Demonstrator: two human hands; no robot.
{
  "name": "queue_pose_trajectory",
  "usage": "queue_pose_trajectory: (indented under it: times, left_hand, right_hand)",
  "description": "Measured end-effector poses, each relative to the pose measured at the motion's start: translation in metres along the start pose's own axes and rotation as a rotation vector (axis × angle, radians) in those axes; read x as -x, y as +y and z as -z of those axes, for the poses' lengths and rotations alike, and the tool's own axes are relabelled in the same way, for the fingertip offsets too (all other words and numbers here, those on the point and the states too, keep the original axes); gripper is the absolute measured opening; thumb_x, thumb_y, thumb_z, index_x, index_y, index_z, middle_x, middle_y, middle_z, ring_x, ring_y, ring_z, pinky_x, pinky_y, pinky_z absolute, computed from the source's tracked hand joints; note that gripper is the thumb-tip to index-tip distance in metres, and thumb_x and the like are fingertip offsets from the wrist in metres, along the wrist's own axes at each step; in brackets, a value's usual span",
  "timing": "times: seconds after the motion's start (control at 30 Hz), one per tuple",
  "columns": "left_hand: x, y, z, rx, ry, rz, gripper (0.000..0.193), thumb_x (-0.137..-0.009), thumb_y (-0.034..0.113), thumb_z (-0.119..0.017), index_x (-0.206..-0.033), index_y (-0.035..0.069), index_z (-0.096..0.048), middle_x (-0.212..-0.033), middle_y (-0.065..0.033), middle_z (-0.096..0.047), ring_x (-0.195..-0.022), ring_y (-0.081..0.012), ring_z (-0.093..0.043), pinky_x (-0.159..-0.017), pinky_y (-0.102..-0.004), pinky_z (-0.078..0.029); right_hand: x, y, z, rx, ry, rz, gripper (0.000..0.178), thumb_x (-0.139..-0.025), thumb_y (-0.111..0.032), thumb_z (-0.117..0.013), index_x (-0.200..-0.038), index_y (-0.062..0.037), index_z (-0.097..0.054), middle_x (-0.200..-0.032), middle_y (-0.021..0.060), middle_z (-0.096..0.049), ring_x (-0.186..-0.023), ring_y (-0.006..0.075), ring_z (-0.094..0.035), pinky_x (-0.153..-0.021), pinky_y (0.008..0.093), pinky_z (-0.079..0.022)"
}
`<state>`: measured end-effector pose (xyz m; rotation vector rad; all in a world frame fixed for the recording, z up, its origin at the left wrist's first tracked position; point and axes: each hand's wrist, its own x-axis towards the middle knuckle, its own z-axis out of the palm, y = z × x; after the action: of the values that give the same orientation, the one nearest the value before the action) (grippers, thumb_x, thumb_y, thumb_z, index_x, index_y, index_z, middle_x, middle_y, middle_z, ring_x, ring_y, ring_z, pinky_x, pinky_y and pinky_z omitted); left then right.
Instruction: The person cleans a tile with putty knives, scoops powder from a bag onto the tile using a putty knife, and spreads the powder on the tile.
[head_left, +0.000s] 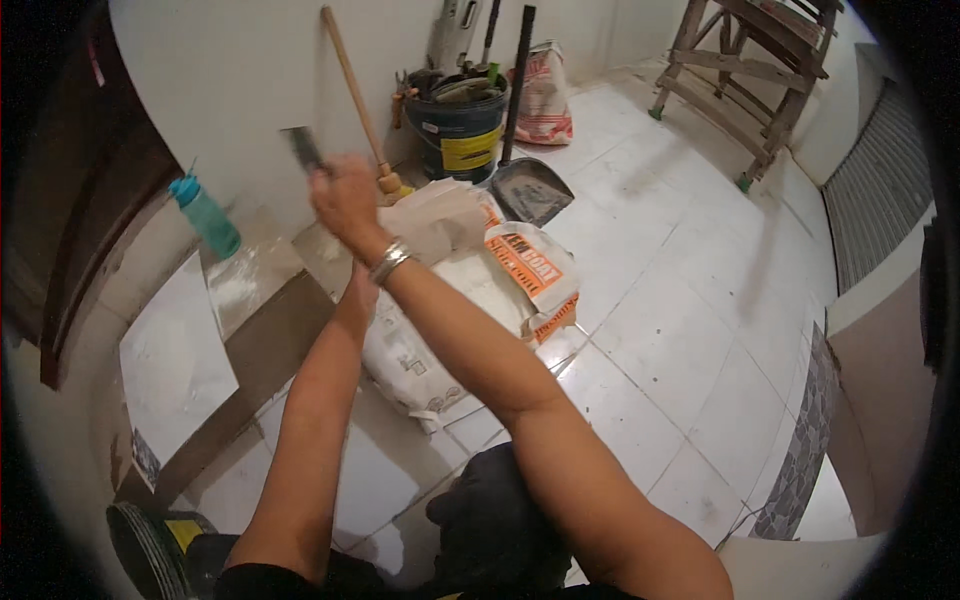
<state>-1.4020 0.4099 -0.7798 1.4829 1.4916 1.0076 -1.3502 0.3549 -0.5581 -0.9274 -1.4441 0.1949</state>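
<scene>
My right hand (345, 200) is raised, its fingers closed round a putty knife (302, 148) whose dark flat blade points up and left. A metal watch band circles that wrist. Just below it is my left hand (362, 290), mostly hidden behind the right wrist, so its fingers do not show. Beside it a greyish flat sheet or plate (322, 258) shows; whether the left hand holds it I cannot make out. Under both arms lies an opened paper sack (410, 365) of white powder, its torn orange-and-white flap (535, 265) folded back to the right.
A teal bottle (208, 222) stands on the ledge at left, near a white board (180, 350). Behind the sack are a tool-filled bucket (455, 135), a dustpan (532, 190) and a wooden-handled broom (352, 85). A wooden trestle (745, 75) stands far right on white tiles.
</scene>
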Motion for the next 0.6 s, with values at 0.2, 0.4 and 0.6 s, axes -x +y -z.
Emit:
queue_pose_trajectory:
  times: [0.2, 0.4, 0.6]
  left_hand:
    - [0.080, -0.054, -0.025, -0.623, -0.262, -0.596, 0.050, -0.088, 0.027, -0.059, -0.131, 0.005, -0.042, -0.123, -0.0158, -0.053, -0.112, -0.0287, -0.051, -0.098, -0.0395, -0.041]
    - [0.196, -0.002, 0.031, -0.595, -0.468, -0.838, 0.049, -0.084, 0.025, -0.062, -0.128, 0.008, -0.048, -0.128, -0.0180, -0.053, -0.115, -0.0318, -0.052, -0.097, -0.0415, -0.042]
    - [0.250, 0.038, 0.126, -0.763, -0.926, -0.625, 0.019, -0.078, 0.019, -0.063, -0.091, 0.005, -0.063, -0.087, -0.0165, -0.063, -0.088, -0.0371, -0.061, -0.080, -0.0466, -0.047]
  right_hand:
    - [-0.020, -0.061, 0.004, -0.324, 0.046, -0.067, 0.016, -0.082, -0.013, -0.057, -0.079, 0.0021, -0.062, -0.077, 0.0234, -0.055, -0.075, 0.0382, -0.055, -0.068, 0.0465, -0.043]
    - [0.001, -0.046, -0.057, -0.402, 0.064, 0.006, 0.020, -0.083, -0.017, -0.058, -0.079, 0.0020, -0.061, -0.078, 0.0213, -0.057, -0.074, 0.0377, -0.054, -0.069, 0.0460, -0.043]
    - [0.009, -0.021, -0.110, 0.218, -0.259, 0.126, 0.022, -0.090, -0.021, -0.052, -0.097, -0.0014, -0.060, -0.084, 0.0103, -0.059, -0.071, 0.0224, -0.053, -0.062, 0.0394, -0.043]
